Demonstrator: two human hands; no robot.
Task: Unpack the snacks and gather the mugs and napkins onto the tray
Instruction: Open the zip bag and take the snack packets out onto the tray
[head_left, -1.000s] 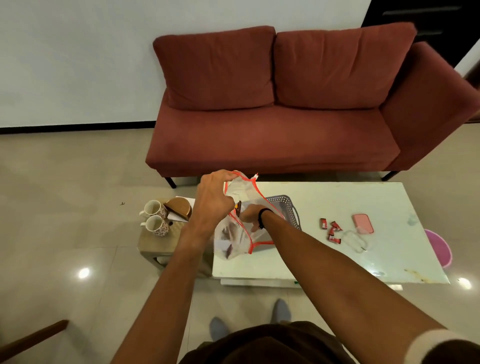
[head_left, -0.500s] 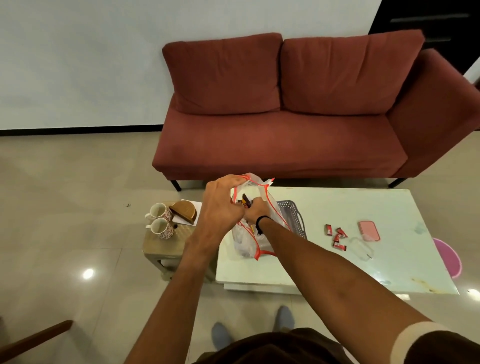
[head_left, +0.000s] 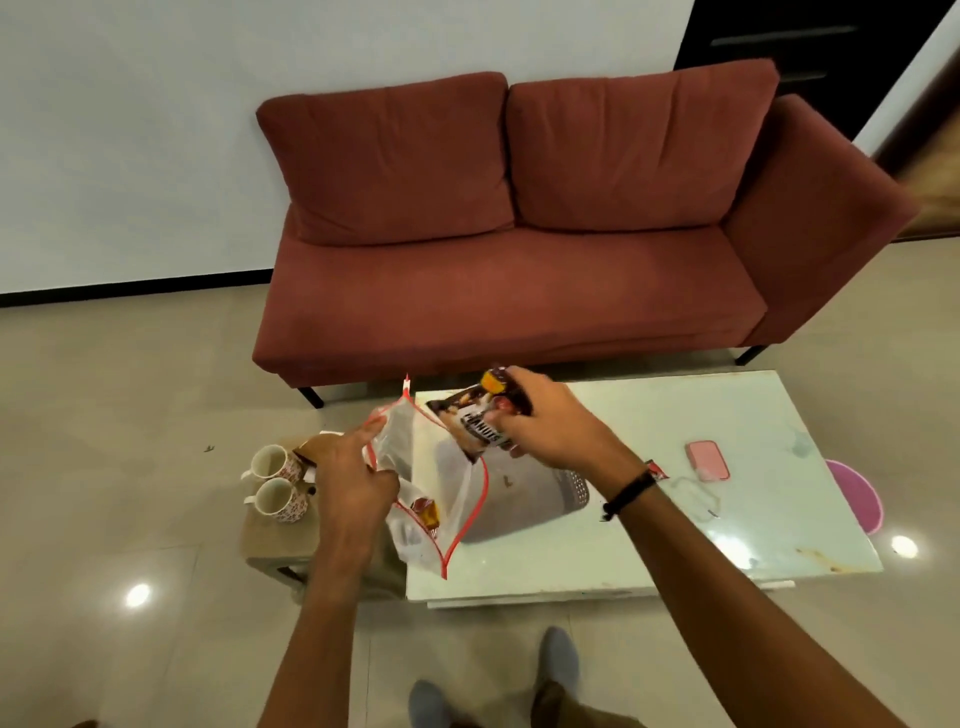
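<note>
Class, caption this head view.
Right hand lifts dark peanut packet from clear red-edged bag held by left hand.

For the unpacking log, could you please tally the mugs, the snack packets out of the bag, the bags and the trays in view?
Mugs: 2, on the small side table
Snack packets out of the bag: 1, the peanuts packet in the right hand
Plastic bags: 1, held by the left hand
Trays: 1, grey
Total: 5

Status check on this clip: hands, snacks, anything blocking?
Left hand grips plastic bag rim. Right hand holds peanut packet above grey tray. More snacks inside bag. Mugs on side stool, untouched.
</note>
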